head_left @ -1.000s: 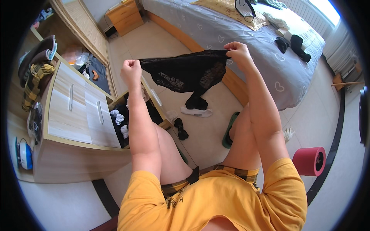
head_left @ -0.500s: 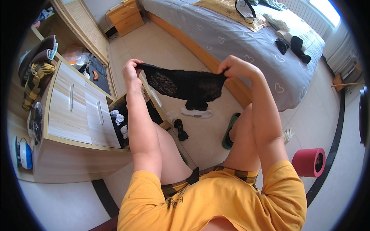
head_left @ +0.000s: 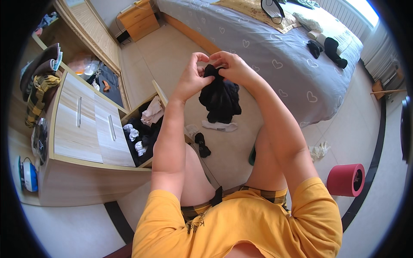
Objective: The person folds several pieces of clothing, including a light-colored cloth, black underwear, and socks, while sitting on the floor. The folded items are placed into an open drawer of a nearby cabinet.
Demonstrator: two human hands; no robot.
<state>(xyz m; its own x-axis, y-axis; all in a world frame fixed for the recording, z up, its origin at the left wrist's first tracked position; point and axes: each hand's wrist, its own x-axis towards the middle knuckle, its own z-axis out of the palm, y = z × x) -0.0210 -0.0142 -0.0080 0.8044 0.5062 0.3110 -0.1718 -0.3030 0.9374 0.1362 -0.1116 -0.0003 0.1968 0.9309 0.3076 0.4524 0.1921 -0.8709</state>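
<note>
Both my hands are together in front of me on the black lace underwear (head_left: 219, 99), which hangs bunched between them. My left hand (head_left: 192, 79) pinches its upper left edge with thumb and fingers. At the top, my right hand (head_left: 232, 68) has closed on the other edge, fingertips almost touching those of the left. Below the cloth a white sock (head_left: 220, 126) lies on the floor, partly covered from sight. A black sock (head_left: 202, 145) rests nearer my left leg. The open drawer (head_left: 155, 91) beside my left forearm holds crumpled white, pale pink and black clothing.
A wooden cabinet (head_left: 77, 118) with drawers stands on the left, clothes piled on its shelves. The bed (head_left: 277, 64) with a grey heart-pattern cover fills the upper right, black items (head_left: 333, 52) on it. A red cylinder (head_left: 345, 179) and a crumpled white item (head_left: 319, 150) are on the right.
My hands have come from far apart to touching distance, the left moving right and the right moving left. The underwear went from stretched wide to gathered and hanging.
</note>
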